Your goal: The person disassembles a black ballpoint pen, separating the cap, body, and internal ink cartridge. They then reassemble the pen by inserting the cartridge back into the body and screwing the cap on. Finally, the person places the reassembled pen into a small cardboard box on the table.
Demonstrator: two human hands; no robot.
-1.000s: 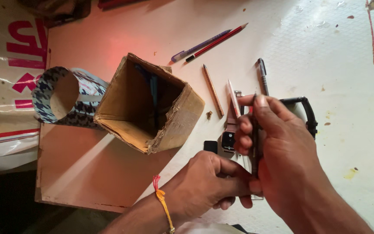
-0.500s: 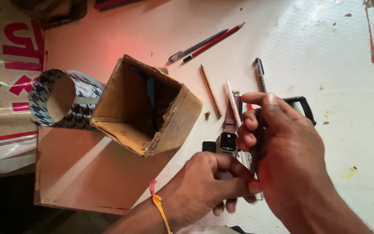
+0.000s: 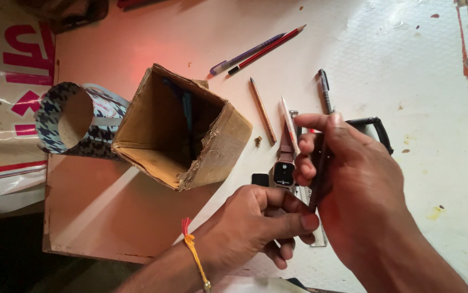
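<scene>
A: What do the two hands hold?

B: The right hand [image 3: 353, 179] has its grip clamped on a thin dark pen [image 3: 318, 176], fingers curled round it, forefinger laid flat along the top. The left hand [image 3: 261, 222] meets it from below, its thumb and fingers pinched together at the pen's lower end.

A: And where is the pen, taking the box as the mark?

B: To the right of the open cardboard box [image 3: 185, 130], well apart from it, held above the white surface [image 3: 408, 65].

A: What lies between box and hands?

B: A small square watch [image 3: 284, 173] with a brownish strap, just right of the box and touching distance from the right fingers. A brown pencil [image 3: 262, 108] lies right of the box's far corner.

A: Further off?

B: Beyond the box to the right, a red pencil [image 3: 269, 49] and a bluish pen [image 3: 245, 55] lie side by side. Left of the box, touching it, lies a patterned tube [image 3: 63, 116]. The box rests on a brown board [image 3: 109, 217].
</scene>
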